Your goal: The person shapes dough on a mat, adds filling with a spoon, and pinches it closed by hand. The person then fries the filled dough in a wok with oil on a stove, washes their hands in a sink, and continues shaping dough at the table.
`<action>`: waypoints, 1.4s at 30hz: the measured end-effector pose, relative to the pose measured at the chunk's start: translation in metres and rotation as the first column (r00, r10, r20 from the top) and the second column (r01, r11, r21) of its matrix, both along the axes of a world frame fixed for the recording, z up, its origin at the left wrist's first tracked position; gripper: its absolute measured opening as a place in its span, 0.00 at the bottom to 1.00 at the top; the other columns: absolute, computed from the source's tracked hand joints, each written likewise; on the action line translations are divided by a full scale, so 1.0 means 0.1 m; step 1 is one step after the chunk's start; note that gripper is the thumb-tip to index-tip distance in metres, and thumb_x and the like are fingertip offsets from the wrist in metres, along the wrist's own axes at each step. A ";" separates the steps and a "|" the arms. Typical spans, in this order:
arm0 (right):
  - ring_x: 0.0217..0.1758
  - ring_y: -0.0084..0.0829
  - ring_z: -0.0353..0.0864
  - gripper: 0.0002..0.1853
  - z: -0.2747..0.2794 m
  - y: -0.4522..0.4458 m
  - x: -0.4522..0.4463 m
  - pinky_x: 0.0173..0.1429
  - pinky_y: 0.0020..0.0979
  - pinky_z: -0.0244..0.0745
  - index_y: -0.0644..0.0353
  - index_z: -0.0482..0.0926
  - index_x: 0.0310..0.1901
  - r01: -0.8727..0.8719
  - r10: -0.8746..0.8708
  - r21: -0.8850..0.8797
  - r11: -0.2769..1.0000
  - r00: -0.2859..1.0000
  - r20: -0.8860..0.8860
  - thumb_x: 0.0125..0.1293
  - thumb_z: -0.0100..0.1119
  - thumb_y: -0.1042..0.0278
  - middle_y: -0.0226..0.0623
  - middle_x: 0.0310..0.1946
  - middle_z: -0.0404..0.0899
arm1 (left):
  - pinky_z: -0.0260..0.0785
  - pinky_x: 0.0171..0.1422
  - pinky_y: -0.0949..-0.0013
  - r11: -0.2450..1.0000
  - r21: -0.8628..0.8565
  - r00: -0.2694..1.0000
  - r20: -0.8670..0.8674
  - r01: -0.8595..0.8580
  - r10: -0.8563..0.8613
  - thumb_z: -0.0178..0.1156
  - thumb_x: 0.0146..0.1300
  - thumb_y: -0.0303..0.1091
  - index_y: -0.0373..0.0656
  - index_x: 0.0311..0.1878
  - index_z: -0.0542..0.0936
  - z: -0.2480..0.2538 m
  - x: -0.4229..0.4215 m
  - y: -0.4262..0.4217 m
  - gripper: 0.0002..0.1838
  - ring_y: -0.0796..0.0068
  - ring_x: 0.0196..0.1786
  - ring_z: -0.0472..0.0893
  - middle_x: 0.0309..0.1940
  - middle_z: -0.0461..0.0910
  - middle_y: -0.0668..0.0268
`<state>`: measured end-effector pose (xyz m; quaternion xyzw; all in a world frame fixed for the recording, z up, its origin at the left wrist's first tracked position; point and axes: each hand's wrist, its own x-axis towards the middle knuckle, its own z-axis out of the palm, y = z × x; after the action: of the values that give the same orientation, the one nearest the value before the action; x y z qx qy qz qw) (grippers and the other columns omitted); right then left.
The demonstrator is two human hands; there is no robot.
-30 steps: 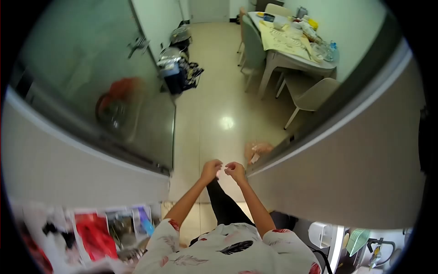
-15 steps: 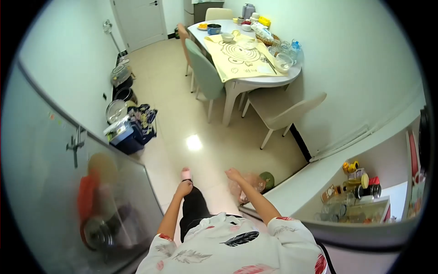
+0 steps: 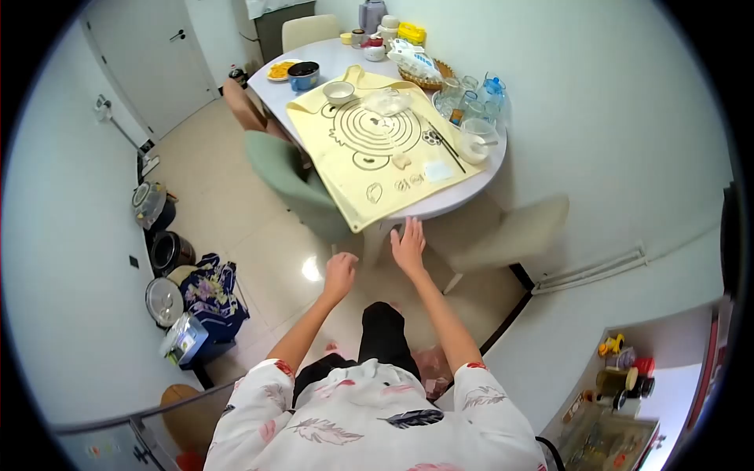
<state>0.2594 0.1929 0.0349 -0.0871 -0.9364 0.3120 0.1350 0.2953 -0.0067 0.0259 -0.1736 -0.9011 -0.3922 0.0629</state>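
Observation:
My left hand hangs in the air before the table, its fingers loosely curled; what it may hold is too small to tell. Just short of the table's front edge, my right hand has its fingers stretched out and holds nothing. Beyond them is a white oval table with a yellow printed mat. A white bowl, a clear plastic bag, a small piece of dough, a white sheet and dark chopsticks lie on the mat. A tub of white powder stands at the right.
A green chair is at the table's left and a beige chair at its right. Glasses, a basket and a blue pot stand on the table. Pots and a blue bundle line the left wall.
I have come through the doorway and much closer to the table. My right hand has moved up toward the table edge and its fingers have spread. My left hand has risen too.

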 end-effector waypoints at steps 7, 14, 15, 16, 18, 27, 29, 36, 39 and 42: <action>0.73 0.45 0.39 0.35 0.06 0.54 -2.50 0.69 0.54 0.38 0.63 0.51 0.66 0.077 -0.076 0.204 0.976 0.997 -0.014 0.64 0.44 0.50 0.49 0.68 0.46 | 0.49 0.67 0.53 0.976 -0.141 0.980 -0.135 -0.163 0.144 0.53 0.51 0.24 0.37 0.55 0.68 0.00 -1.86 0.86 0.24 0.52 0.61 0.61 0.56 0.63 0.51; 0.71 0.44 0.46 0.32 -0.14 0.46 -3.41 0.69 0.53 0.39 0.62 0.56 0.64 -0.285 0.324 0.451 0.846 0.946 -0.011 0.63 0.46 0.52 0.44 0.67 0.51 | 0.39 0.71 0.49 0.892 -0.360 0.958 -0.017 -0.272 0.285 0.48 0.57 0.32 0.40 0.61 0.63 -0.15 -2.56 1.12 0.26 0.59 0.68 0.55 0.65 0.57 0.57; 0.70 0.44 0.47 0.32 -0.15 0.44 -3.38 0.69 0.53 0.39 0.63 0.57 0.64 -0.375 0.429 0.492 0.786 0.903 0.004 0.62 0.46 0.53 0.44 0.67 0.52 | 0.39 0.71 0.49 0.887 -0.372 0.952 0.025 -0.274 0.305 0.48 0.57 0.32 0.40 0.61 0.63 -0.12 -2.53 1.13 0.26 0.59 0.68 0.55 0.65 0.57 0.57; 0.70 0.43 0.49 0.32 -0.13 0.45 -3.36 0.68 0.55 0.41 0.64 0.57 0.64 -0.461 0.491 0.466 0.755 0.869 0.063 0.62 0.46 0.53 0.44 0.66 0.53 | 0.39 0.71 0.49 0.889 -0.373 0.954 0.036 -0.264 0.298 0.48 0.57 0.32 0.40 0.61 0.63 -0.09 -2.56 1.12 0.26 0.59 0.68 0.55 0.64 0.58 0.57; 0.70 0.42 0.49 0.32 -0.10 0.43 -3.44 0.68 0.55 0.42 0.63 0.58 0.63 -0.476 0.496 0.423 0.771 0.866 0.071 0.61 0.46 0.52 0.43 0.66 0.54 | 0.40 0.71 0.49 0.888 -0.382 0.954 0.050 -0.254 0.295 0.48 0.56 0.32 0.40 0.61 0.63 -0.10 -2.62 1.12 0.27 0.60 0.68 0.55 0.64 0.58 0.57; 0.64 0.37 0.58 0.26 -0.17 0.39 -3.73 0.67 0.52 0.46 0.62 0.67 0.55 -0.639 0.662 0.244 0.730 0.750 -0.016 0.56 0.51 0.57 0.38 0.57 0.64 | 0.39 0.72 0.49 0.879 -0.418 0.949 0.106 -0.229 0.297 0.48 0.54 0.32 0.42 0.62 0.62 -0.09 -2.64 1.12 0.29 0.61 0.69 0.53 0.65 0.57 0.57; 0.60 0.35 0.62 0.20 -0.24 0.41 -3.74 0.66 0.45 0.50 0.61 0.69 0.51 -0.640 0.648 0.109 0.760 0.758 -0.073 0.58 0.50 0.62 0.38 0.52 0.69 | 0.39 0.72 0.50 0.878 -0.425 0.948 0.115 -0.222 0.295 0.48 0.54 0.32 0.42 0.62 0.62 -0.08 -2.63 1.12 0.29 0.61 0.69 0.53 0.65 0.57 0.57; 0.10 0.23 0.55 0.23 0.16 0.72 -3.63 0.28 0.26 0.62 0.62 0.74 0.43 0.248 0.137 -0.910 -0.331 0.967 0.214 0.69 0.34 0.51 0.29 0.06 0.58 | 0.41 0.71 0.53 0.887 -0.365 0.949 0.031 -0.282 0.314 0.49 0.56 0.31 0.43 0.58 0.67 -0.03 -2.63 1.13 0.23 0.62 0.67 0.56 0.63 0.60 0.60; 0.10 0.24 0.55 0.25 0.14 0.74 -3.50 0.30 0.26 0.63 0.62 0.73 0.41 0.121 0.197 -0.787 -0.605 0.980 0.000 0.68 0.34 0.46 0.29 0.06 0.57 | 0.45 0.69 0.55 0.899 -0.280 0.924 0.084 -0.337 0.373 0.49 0.58 0.31 0.42 0.53 0.73 0.06 -2.61 1.29 0.18 0.62 0.64 0.59 0.59 0.64 0.58; 0.15 0.25 0.60 0.20 0.26 0.67 -3.33 0.33 0.26 0.65 0.62 0.72 0.40 0.176 0.124 -0.851 -0.494 0.984 0.131 0.68 0.36 0.53 0.31 0.11 0.63 | 0.63 0.55 0.69 0.542 0.534 0.647 0.762 -0.648 0.022 0.43 0.67 0.35 0.39 0.50 0.74 0.29 -2.72 1.77 0.15 0.72 0.50 0.72 0.47 0.73 0.62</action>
<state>-0.0732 0.2599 0.0606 -0.2112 -0.2037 0.9525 -0.0815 0.0233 0.1698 0.0546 0.2201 -0.6108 -0.7509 -0.1211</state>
